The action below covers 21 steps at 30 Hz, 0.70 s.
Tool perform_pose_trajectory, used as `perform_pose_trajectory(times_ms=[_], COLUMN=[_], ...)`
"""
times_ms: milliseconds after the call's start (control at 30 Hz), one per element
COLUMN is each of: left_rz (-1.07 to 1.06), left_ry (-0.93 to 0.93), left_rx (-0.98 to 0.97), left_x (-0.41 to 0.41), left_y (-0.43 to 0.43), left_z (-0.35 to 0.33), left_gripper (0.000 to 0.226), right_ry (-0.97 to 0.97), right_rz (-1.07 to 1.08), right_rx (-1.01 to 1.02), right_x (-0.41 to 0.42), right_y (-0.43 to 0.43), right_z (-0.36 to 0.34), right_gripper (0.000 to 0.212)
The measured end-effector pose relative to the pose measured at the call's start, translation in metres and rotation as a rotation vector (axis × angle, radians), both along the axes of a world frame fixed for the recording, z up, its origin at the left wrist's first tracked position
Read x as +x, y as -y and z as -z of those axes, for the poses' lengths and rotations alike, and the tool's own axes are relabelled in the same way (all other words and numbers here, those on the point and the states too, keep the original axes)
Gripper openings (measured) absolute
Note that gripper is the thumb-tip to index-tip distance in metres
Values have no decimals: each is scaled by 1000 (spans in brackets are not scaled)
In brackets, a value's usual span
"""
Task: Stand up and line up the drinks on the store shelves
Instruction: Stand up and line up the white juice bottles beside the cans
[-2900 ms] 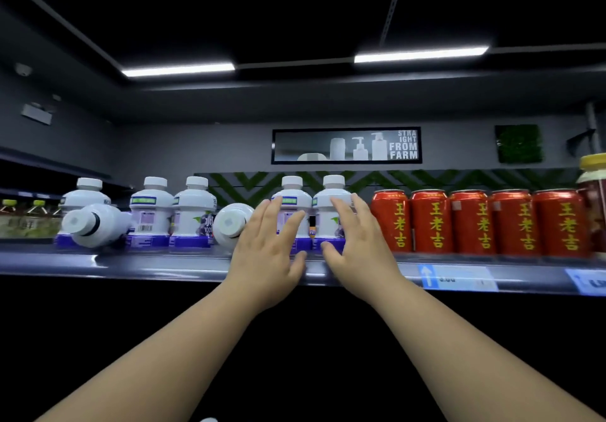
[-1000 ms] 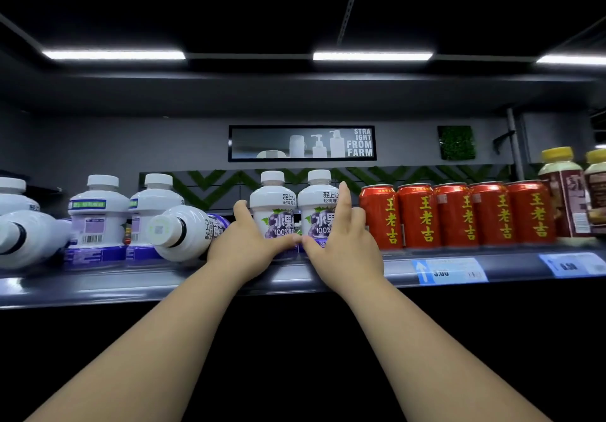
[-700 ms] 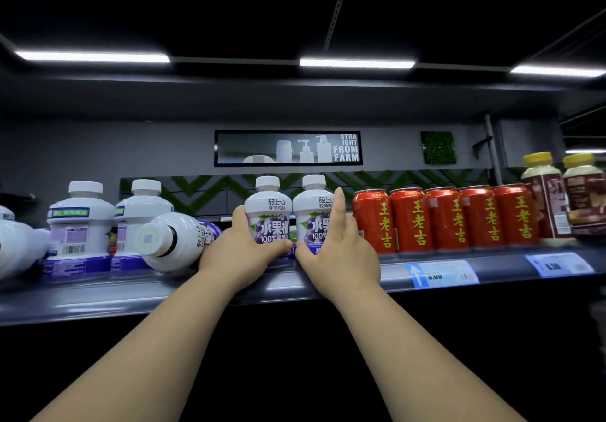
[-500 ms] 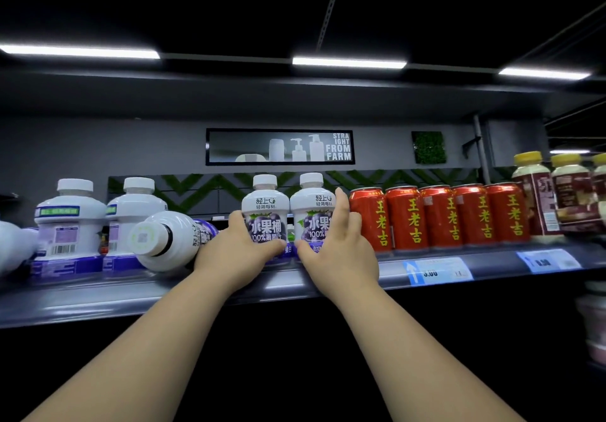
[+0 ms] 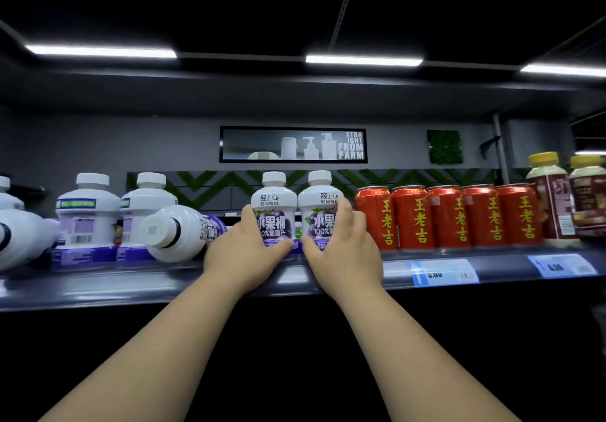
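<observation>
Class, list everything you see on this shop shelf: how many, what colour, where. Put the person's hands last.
Upright white plastic bottles with grape labels facing out: two, white and purple, shelf centre; left grape-label bottle, right grape-label bottle.
Upright white bottles with backs turned: two, white, left of centre; another cut off at far left.
Toppled white bottles: two, white, lying left, caps forward.
Red metal cans: five, yellow characters, row right of centre.
Yellow-capped brown-label bottles: two, far right.
Price tags: two, blue and white, shelf edge.
Grey shelf: one, under all.
Black-framed sign: one, back wall.
Left hand: one, grips left grape-label bottle.
Right hand: one, grips right grape-label bottle.
</observation>
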State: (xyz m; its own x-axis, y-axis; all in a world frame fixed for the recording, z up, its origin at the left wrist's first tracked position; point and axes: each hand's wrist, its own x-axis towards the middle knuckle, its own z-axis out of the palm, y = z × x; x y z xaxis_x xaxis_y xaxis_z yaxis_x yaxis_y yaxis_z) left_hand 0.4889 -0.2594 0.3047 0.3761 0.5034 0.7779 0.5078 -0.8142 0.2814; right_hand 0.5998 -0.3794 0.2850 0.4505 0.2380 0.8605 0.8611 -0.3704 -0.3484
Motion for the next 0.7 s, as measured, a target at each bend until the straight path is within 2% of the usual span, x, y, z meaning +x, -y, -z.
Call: perform_pose_trajectory(times_ms=[100, 267, 400, 533, 600, 700], left_rz=[5, -40, -7, -8, 3, -8], left_ry=[76, 85, 23, -50, -30, 91], left_rx=[33, 80, 166, 305, 279, 285], left_x=[-1, -1, -18, -61, -84, -116], left_y=[2, 8, 17, 30, 28, 18], left_z=[3, 7, 19, 36, 38, 40], left_gripper=[68, 90, 82, 77, 67, 54], right_ry=[19, 66, 119, 175, 219, 276], right_rz=[-35, -84, -122, -102, -101, -227], right_rx=[-9, -3, -58, -165, -194, -220], right_x=[-1, 0, 4, 3, -7, -41], right_y=[1, 7, 10, 14, 12, -3], right_z=[0, -1, 1, 10, 15, 13], right_gripper=[87, 80, 74, 82, 84, 83])
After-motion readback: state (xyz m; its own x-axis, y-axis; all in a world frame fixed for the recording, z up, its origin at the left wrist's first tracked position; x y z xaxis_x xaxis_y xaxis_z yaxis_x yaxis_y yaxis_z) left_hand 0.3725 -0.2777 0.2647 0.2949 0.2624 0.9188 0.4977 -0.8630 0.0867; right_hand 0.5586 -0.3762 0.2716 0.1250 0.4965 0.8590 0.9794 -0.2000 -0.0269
